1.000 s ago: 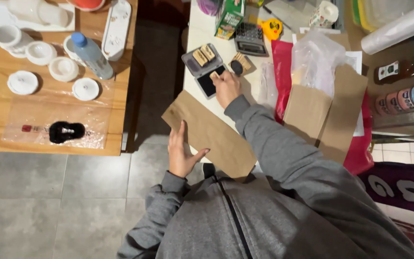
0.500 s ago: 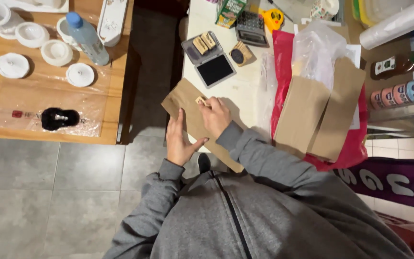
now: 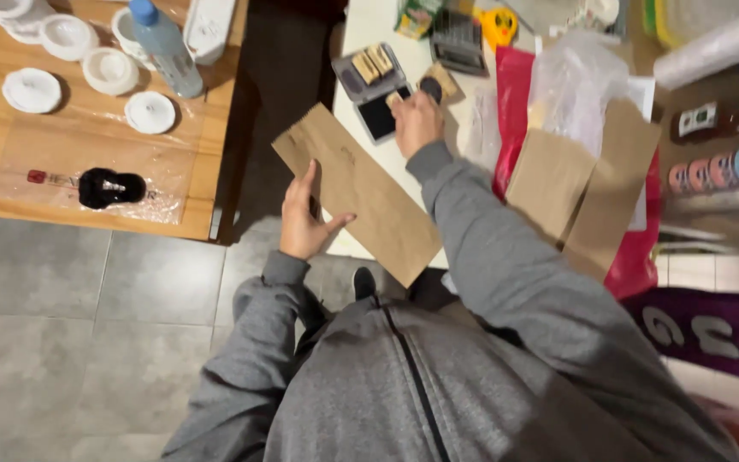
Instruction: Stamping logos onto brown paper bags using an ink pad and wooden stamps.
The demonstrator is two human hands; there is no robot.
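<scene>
Wooden table (image 3: 10,192) fills the upper left of the frame, white table (image 3: 361,34) runs up the centre top, grey tiled floor below both. Long brown paper bag (image 3: 361,192) lies diagonally across the near edge of the white table, mid-frame, one end hanging off toward the dark gap between the tables. More brown bags (image 3: 588,192) stacked right of centre over a red plastic sheet (image 3: 513,94), clear plastic bag (image 3: 579,81) above them. Left hand (image 3: 305,222) grips the long bag's lower-left edge, thumb on top, fingers curled under (closed on it). Right hand (image 3: 416,120) is further up, centre top, closed around a small round-topped stamp (image 3: 431,87) and pressed at the black ink pad (image 3: 380,111). Open tin of small wooden stamps (image 3: 369,67) sits just above-left of the pad, touching it. On the wooden table: water bottle (image 3: 164,47), several white round lids (image 3: 149,111), a black object in a clear sleeve (image 3: 111,186).
</scene>
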